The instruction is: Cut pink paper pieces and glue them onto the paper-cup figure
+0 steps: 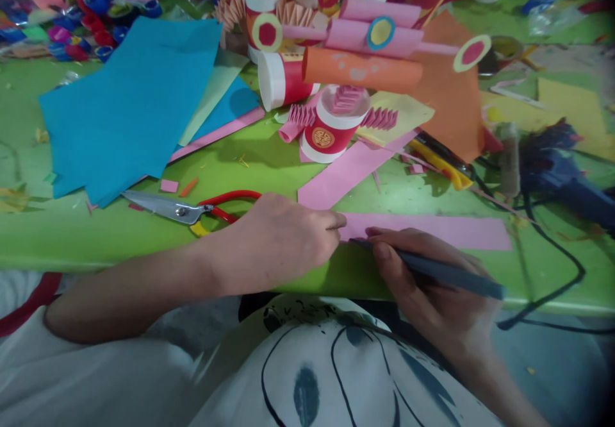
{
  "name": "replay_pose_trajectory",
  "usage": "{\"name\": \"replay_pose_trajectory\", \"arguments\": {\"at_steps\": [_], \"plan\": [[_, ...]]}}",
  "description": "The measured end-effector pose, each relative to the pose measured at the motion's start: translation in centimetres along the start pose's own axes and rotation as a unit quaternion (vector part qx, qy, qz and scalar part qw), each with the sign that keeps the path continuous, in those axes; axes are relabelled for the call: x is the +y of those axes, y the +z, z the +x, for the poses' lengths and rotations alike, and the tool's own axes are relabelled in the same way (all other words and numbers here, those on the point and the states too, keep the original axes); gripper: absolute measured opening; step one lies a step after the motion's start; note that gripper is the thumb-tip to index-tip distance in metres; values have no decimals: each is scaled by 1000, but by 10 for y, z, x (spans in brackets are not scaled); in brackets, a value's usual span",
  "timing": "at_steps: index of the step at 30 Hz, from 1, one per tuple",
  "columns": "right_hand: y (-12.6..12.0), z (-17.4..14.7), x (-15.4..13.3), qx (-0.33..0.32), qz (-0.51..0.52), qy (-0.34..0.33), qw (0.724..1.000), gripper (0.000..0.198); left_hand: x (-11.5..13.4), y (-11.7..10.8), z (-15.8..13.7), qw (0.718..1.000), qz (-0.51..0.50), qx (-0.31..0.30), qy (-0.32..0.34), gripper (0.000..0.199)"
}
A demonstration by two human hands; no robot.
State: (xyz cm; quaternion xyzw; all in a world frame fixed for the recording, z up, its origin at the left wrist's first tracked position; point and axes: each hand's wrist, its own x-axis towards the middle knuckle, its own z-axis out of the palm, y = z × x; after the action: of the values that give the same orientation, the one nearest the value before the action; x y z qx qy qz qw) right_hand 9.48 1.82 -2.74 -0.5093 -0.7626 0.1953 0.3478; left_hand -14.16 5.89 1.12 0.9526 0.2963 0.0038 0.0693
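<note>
A pink paper strip (446, 229) lies along the front of the green table. My left hand (291, 234) is closed at the strip's left end, fingertips curled down on it, and partly hides it. My right hand (432, 286) grips a dark pen (451, 274), its tip at the strip's lower edge close to the left fingertips. Just left of my left hand lie scissors (180, 211) with red handles, blades pointing left. Behind my hands, another pink strip (348, 174) slants up to the right.
Blue paper sheets (134, 100) cover the left. A red-and-white paper cup (331, 125) with pleated pink arms stands in the middle, near paper rolls (362, 68). On the right are a yellow utility knife (444, 161) and a blue glue gun (567, 170) with its cable.
</note>
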Motion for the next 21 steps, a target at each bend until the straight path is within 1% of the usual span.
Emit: {"name": "replay_pose_trajectory", "arguments": {"at_steps": [4, 15, 21], "plan": [[0, -1, -1, 1, -1, 4, 1000, 11, 0, 0, 2, 999, 8, -32, -1, 34], [0, 0, 0, -3, 6, -4, 1000, 11, 0, -1, 1, 1000, 13, -20, 0, 32], [-1, 0, 0, -6, 1, -6, 1000, 12, -1, 0, 1, 1000, 8, -28, 0, 35]]}}
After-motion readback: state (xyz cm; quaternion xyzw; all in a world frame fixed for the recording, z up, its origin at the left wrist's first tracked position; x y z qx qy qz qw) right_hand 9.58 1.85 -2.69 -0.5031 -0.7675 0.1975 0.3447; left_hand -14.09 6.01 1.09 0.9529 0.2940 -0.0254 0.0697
